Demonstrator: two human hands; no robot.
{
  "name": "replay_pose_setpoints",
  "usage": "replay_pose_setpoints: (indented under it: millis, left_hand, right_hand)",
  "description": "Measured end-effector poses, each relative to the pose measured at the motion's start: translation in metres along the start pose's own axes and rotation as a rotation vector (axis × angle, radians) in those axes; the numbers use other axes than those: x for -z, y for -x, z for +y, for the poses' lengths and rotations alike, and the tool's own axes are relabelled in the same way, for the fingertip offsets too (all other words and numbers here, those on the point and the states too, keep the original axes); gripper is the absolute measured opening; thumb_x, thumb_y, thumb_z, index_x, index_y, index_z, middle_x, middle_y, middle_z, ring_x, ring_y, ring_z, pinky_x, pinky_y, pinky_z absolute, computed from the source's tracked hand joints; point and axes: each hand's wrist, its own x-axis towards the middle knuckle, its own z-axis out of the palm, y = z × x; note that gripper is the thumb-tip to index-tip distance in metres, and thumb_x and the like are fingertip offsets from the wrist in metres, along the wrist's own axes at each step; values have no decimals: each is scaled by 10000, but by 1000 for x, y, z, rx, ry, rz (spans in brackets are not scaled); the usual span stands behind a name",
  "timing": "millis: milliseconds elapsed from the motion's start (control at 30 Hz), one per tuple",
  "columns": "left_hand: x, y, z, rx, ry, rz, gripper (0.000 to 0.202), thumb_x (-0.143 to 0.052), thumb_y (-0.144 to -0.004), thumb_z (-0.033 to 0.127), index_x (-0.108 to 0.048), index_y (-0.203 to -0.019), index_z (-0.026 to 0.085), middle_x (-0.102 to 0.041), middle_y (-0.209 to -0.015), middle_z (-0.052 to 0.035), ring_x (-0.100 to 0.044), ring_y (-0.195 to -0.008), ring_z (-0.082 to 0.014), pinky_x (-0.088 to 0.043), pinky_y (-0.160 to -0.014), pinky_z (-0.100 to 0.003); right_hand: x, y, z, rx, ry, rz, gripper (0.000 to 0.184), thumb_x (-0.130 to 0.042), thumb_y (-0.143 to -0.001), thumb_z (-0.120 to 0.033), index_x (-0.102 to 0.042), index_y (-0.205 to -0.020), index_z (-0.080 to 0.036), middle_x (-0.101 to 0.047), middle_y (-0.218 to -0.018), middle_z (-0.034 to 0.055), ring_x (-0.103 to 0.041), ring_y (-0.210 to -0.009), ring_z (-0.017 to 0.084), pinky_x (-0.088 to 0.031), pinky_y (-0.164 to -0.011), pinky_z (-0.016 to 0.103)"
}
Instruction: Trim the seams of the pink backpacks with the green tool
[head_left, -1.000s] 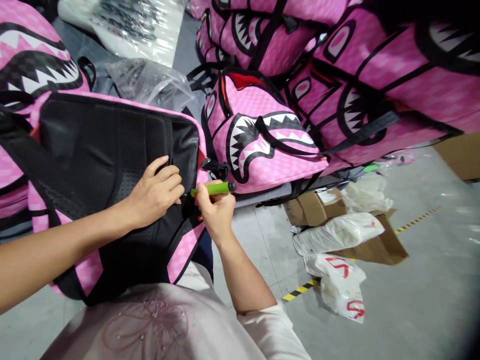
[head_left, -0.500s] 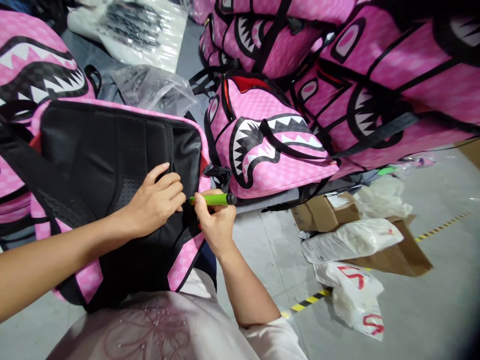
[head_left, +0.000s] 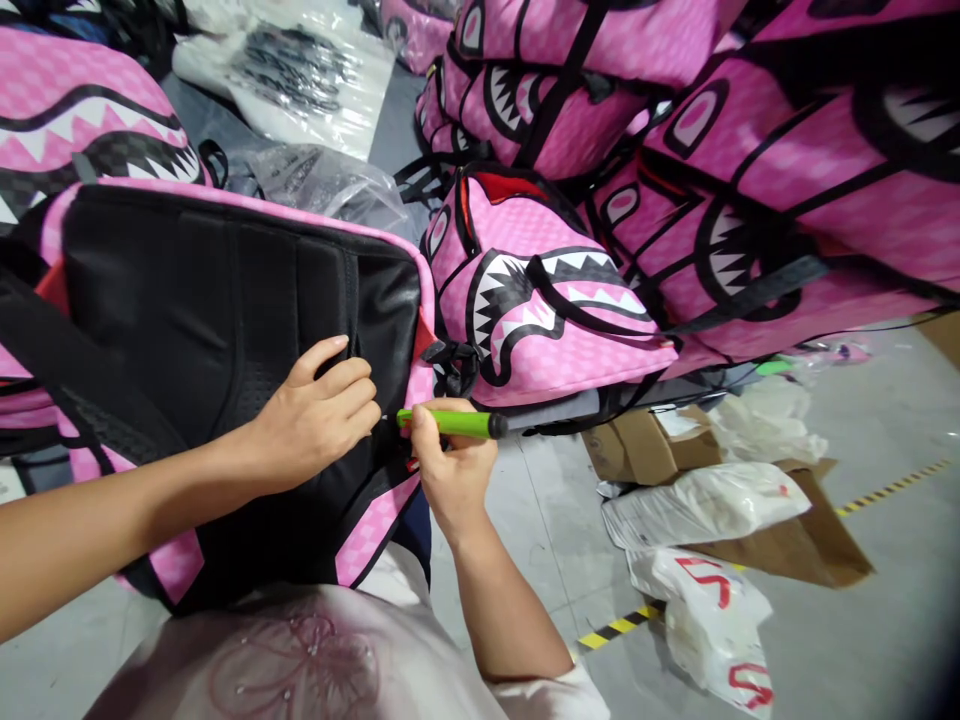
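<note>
A pink-checked backpack (head_left: 150, 270) lies with its black padded back facing up, close against my body. My left hand (head_left: 322, 410) is closed over the right half of that black panel, its fingers curled; what the fingertips pinch, if anything, is hidden. Just to the right, my right hand (head_left: 457, 460) grips a slim green pen-like tool (head_left: 457, 423) with a black end. The tool's other end points left toward my left fingertips, over the bag's right edge. I cannot make out the exact kind of tool.
Another pink shark-mouth backpack (head_left: 570, 350) stands just beyond, its zip partly open on red lining. More such bags (head_left: 825, 200) are piled at the right. Clear plastic wrap (head_left: 330, 185) lies behind. Cardboard (head_left: 630, 447) and white plastic bags (head_left: 712, 505) sit on the floor.
The right hand with the green tool has shifted slightly right and down in the picture, a little away from the left hand. The view has also moved slightly.
</note>
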Motion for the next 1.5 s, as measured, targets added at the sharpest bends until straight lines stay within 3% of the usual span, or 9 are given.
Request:
replay_pose_setpoints:
  millis: [467,767,900,1033,1100,1200,1300,1400,1500]
  left_hand:
    - [87,3,22,-28,-212,17,195,-577,-967,222,-604,-774,233,-645,-763,63,-628,-959,-143,-160,-1260,-374]
    - [192,-11,58,231,-328,114,214,-573,-949,357,-624,-796,216,-632,-799,-13,-621,-955,-239,-383,-1099,-563]
    - [170,-10,71,475,-222,59,252,-634,-925,455,-651,-839,218,-660,-822,-30,-616,-946,-267,-415,-1007,-568]
    - [113,3,38,478,-115,-109,210,-736,-860,351,-687,-956,170,-711,-884,-65,-617,-928,-255,-458,-960,-482]
    - [99,10,11,445,-144,-175,237,-749,-842,325,-701,-1012,166,-730,-961,-84,-615,-991,-270,-412,-1048,-522]
    - [103,21,-26,421,-188,-178,355,-754,-819,476,-714,-1010,180,-737,-978,-94,-597,-1035,-303,-354,-1088,-584]
    - [119,29,-41,377,-156,-214,337,-726,-846,476,-705,-1005,180,-736,-927,-78,-608,-949,-271,-432,-975,-489]
    - [134,33,-19,391,-252,-212,268,-665,-902,421,-687,-927,155,-710,-849,-90,-609,-832,-256,-454,-802,-424]
    - [153,34,30,413,-358,-161,249,-598,-946,380,-660,-837,166,-661,-754,-70,-594,-750,-246,-426,-717,-410]
  right_hand:
    - [20,29,-39,130,-270,-75,46,-689,-904,-263,-680,-917,-220,-695,-749,-10,-646,-565,128,-515,-483,251]
    - [63,-34,-132,625,-345,-303,267,-661,-929,-510,-733,-1063,-290,-749,-963,22,-723,-735,160,-570,-591,294]
    - [63,-58,-142,523,-399,-588,291,-728,-884,-492,-732,-1061,-261,-748,-834,2,-720,-659,154,-593,-589,296]
    - [32,-67,-81,273,-395,-745,455,-793,-781,-567,-722,-1049,-206,-770,-765,17,-744,-653,196,-637,-636,343]
    - [18,-68,-44,158,-405,-681,490,-797,-769,-569,-715,-1064,-187,-797,-878,57,-766,-736,219,-649,-704,372]
    - [11,-69,-10,140,-504,-514,491,-770,-811,-527,-691,-1156,-187,-798,-958,79,-775,-804,238,-646,-776,408]
    - [17,-60,-7,180,-565,-393,444,-747,-832,-514,-692,-1131,-189,-790,-885,70,-769,-736,248,-643,-702,406]
    - [26,-36,-28,194,-498,-320,358,-678,-911,-460,-671,-1182,-227,-785,-922,68,-772,-768,251,-638,-739,430]
    - [25,-11,-45,310,-341,-231,377,-603,-968,-444,-622,-1302,-270,-767,-1062,96,-761,-952,277,-600,-896,501]
